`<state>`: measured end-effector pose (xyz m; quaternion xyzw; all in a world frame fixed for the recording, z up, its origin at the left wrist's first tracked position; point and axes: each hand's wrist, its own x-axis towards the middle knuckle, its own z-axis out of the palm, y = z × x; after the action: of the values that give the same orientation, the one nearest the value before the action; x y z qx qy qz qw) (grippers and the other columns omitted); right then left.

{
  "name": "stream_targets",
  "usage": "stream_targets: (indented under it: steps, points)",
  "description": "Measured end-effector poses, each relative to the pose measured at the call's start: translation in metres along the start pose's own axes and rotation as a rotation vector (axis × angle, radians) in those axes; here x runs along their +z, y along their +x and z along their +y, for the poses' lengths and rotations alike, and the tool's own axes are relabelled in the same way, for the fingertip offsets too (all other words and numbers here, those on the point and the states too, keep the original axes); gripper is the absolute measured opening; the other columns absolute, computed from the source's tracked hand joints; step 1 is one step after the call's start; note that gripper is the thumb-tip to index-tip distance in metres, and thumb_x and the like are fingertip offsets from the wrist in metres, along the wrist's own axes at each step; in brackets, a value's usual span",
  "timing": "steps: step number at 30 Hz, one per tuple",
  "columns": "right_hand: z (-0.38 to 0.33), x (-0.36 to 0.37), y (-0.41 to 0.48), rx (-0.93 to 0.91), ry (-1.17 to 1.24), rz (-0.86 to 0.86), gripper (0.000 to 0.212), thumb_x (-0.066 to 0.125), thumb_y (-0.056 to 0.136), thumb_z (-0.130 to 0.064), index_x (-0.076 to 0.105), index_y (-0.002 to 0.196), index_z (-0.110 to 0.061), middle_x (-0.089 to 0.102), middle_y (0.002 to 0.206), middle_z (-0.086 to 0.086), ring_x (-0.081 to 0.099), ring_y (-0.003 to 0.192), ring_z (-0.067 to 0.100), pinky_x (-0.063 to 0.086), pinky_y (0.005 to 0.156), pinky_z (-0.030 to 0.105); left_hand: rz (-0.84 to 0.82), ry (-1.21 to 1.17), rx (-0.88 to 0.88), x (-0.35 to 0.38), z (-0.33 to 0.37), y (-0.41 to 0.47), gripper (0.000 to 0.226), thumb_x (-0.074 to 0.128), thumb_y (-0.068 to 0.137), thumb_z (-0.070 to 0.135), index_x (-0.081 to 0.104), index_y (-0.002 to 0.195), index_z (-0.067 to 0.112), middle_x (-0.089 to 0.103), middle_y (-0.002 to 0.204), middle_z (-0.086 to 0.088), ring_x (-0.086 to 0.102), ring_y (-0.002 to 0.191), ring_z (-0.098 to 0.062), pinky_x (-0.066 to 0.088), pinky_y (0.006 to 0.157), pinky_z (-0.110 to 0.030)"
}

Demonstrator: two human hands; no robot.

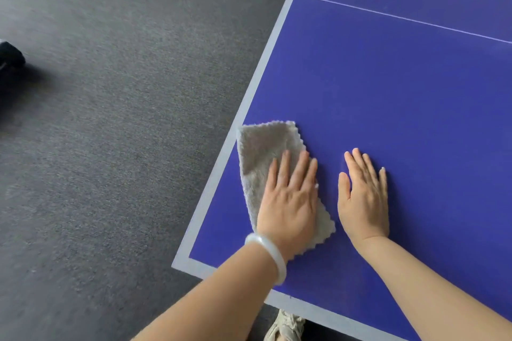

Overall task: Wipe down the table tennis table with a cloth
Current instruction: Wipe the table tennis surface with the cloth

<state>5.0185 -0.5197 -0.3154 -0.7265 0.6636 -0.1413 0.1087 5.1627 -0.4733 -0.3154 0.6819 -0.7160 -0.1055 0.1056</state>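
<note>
A blue table tennis table (pixel 401 97) with a pale grey border fills the right of the head view, its near left corner close to me. A beige fluffy cloth (pixel 263 147) with a zigzag edge lies flat near that corner, just inside the left border. My left hand (pixel 289 202), a white bangle on its wrist, presses flat on the cloth with straight fingers. Right beside it, my right hand (pixel 363 199) rests flat on the bare blue surface, fingers straight, not touching the cloth.
Dark grey carpet (pixel 124 119) spreads to the left of the table. A thin white centre line (pixel 401 18) crosses the table farther away, with faint smudges beyond it. A dark object (pixel 9 57) sits at the left edge. A light shoe (pixel 285 325) shows under the table's near edge.
</note>
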Motion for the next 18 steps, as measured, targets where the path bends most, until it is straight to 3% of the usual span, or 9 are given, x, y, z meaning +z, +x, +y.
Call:
stream_targets:
  steps: [3,5,7,11,15,18]
  points:
    - [0.001,-0.002,-0.003,0.010,0.138,0.039,0.044,0.035,0.107,-0.023,0.045,0.147,-0.009,0.036,0.157,0.003,0.027,0.149,0.016,0.011,0.125,0.044,-0.024,-0.030,0.161,0.013,0.024,-0.059,0.056,0.030,0.102,0.034,0.026,0.155,0.018,0.017,0.163,-0.001,0.008,0.151,-0.030,0.016,0.117,-0.050]
    - [0.000,-0.004,-0.003,0.026,0.229,0.072,0.050,0.030,0.103,-0.028,0.046,0.146,-0.008,0.040,0.155,0.004,0.031,0.147,0.016,0.014,0.125,0.043,0.008,-0.024,0.165,0.013,0.016,-0.067,0.062,0.041,0.096,0.040,0.029,0.154,0.018,0.018,0.163,-0.001,0.016,0.150,-0.026,0.020,0.114,-0.051]
    - [0.000,-0.005,-0.004,0.043,0.276,0.093,0.053,0.030,0.101,-0.031,0.046,0.146,-0.008,0.042,0.154,0.003,0.033,0.146,0.015,0.016,0.125,0.042,0.008,0.017,0.055,0.007,0.002,-0.046,0.073,0.041,0.094,0.048,0.023,0.155,0.015,0.013,0.164,-0.009,0.011,0.151,-0.030,0.015,0.116,-0.055]
    - [0.000,-0.005,-0.004,0.054,0.296,0.107,0.052,0.032,0.101,-0.031,0.046,0.146,-0.008,0.042,0.154,0.001,0.034,0.145,0.013,0.018,0.124,0.043,-0.095,0.148,-0.203,-0.004,-0.010,0.053,0.076,0.016,0.096,0.053,0.002,0.156,0.009,-0.008,0.160,-0.025,-0.014,0.147,-0.043,-0.002,0.116,-0.063]
    - [0.000,-0.006,-0.002,0.037,0.307,0.134,0.056,0.028,0.102,-0.036,0.046,0.145,-0.005,0.045,0.152,0.004,0.038,0.143,0.016,0.023,0.122,0.047,-0.124,0.136,-0.124,-0.003,0.010,0.136,0.070,0.018,0.101,0.048,-0.004,0.157,0.014,-0.014,0.162,-0.016,-0.019,0.148,-0.034,-0.009,0.118,-0.056]
    - [0.001,-0.007,-0.002,0.037,0.336,0.140,0.058,0.026,0.101,-0.036,0.045,0.146,-0.006,0.044,0.153,0.002,0.038,0.144,0.015,0.023,0.122,0.045,-0.176,-0.059,0.044,-0.005,0.028,0.157,0.062,0.021,0.103,0.047,0.006,0.158,0.022,-0.009,0.165,-0.006,-0.018,0.149,-0.022,-0.014,0.120,-0.045]
